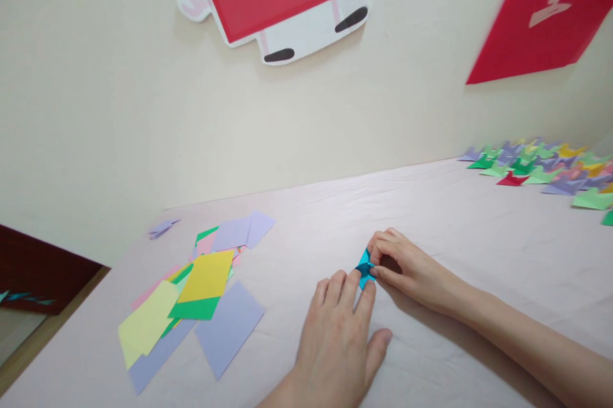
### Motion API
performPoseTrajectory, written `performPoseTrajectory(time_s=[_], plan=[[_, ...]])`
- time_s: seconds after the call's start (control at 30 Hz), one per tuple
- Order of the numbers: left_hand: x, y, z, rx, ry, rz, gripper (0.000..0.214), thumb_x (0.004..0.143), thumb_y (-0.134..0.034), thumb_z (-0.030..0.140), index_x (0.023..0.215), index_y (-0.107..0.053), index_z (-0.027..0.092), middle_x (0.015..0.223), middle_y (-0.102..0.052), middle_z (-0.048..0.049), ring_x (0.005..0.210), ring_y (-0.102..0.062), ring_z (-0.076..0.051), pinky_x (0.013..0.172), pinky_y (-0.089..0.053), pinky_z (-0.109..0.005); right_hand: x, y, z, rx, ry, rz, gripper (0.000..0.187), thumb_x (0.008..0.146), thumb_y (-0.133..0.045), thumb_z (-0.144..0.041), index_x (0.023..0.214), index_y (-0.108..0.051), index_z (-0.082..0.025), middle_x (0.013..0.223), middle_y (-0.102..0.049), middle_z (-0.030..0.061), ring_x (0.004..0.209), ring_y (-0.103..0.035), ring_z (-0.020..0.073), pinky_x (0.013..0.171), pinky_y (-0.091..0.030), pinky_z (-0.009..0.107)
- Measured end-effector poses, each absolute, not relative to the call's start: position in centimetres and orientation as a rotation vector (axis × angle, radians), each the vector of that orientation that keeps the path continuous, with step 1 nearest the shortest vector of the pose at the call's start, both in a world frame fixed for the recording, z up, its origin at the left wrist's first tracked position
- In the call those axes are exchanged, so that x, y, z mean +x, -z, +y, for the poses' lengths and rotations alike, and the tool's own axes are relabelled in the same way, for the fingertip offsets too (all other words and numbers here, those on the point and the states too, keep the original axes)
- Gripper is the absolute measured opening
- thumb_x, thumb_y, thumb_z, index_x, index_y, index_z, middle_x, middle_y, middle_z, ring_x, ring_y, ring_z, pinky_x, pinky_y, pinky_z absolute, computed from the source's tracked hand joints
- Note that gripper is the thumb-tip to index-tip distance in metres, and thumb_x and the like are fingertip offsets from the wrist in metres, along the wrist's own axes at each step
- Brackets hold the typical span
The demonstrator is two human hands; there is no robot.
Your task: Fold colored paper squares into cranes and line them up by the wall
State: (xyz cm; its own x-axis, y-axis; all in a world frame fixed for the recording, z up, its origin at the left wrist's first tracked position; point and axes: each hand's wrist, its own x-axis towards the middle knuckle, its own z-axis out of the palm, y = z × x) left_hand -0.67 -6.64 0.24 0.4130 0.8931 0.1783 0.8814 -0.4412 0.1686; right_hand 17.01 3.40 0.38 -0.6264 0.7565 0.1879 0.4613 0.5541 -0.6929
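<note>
A small blue folded paper (366, 269) lies on the pale tablecloth between my two hands, partly covered by fingers. My left hand (338, 325) rests flat, its fingers stretched out and the tips touching the near left edge of the paper; the thumb is spread away. From the right, my right hand (405, 261) pinches the paper's right side between thumb and fingers. The exact shape of the fold under the fingertips is hidden.
Loose square papers (208, 277) in yellow, green, purple and pink overlap at the left. Several folded paper figures (541, 168) stand in rows at the far right. A small purple folded piece (163, 228) sits near the back left edge. Behind the table rises a wall (297, 127) with red decorations.
</note>
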Motion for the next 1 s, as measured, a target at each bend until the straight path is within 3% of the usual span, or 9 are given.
performPoseTrajectory(time_s=[0.33, 0.57, 1.0], plan=[[-0.41, 0.19, -6.59, 2.635, -0.443, 1.627, 0.052, 0.094, -0.048, 0.049, 0.135, -0.052, 0.018, 0.142, -0.052, -0.0043, 0.123, -0.046, -0.029, 0.105, -0.038, -0.045, 17.06, -0.84, 3.03, -1.001, -0.727, -2.370, 0.014, 0.092, -0.052, -0.025, 0.079, -0.055, -0.021, 0.079, -0.058, 0.0041, 0.081, -0.050, 0.0219, 0.073, -0.040, 0.035], [-0.12, 0.40, -6.66, 2.688, -0.439, 1.625, 0.054, 0.095, -0.046, 0.048, 0.134, -0.053, 0.012, 0.143, -0.052, -0.0062, 0.123, -0.049, -0.030, 0.105, -0.039, -0.044, 17.12, -0.43, 3.19, -1.086, -0.802, -2.276, 0.018, 0.091, -0.054, -0.031, 0.077, -0.058, -0.021, 0.075, -0.059, 0.0028, 0.077, -0.054, 0.0205, 0.070, -0.041, 0.033], [-0.24, -0.13, -6.37, 2.679, -0.460, 1.571, 0.052, 0.094, -0.047, 0.047, 0.132, -0.054, 0.012, 0.140, -0.054, -0.0068, 0.125, -0.046, -0.030, 0.106, -0.037, -0.045, 16.90, -0.13, 3.40, -1.070, -0.859, -2.109, 0.019, 0.088, -0.056, -0.034, 0.075, -0.061, -0.021, 0.073, -0.062, 0.0010, 0.071, -0.057, 0.0175, 0.067, -0.043, 0.029]])
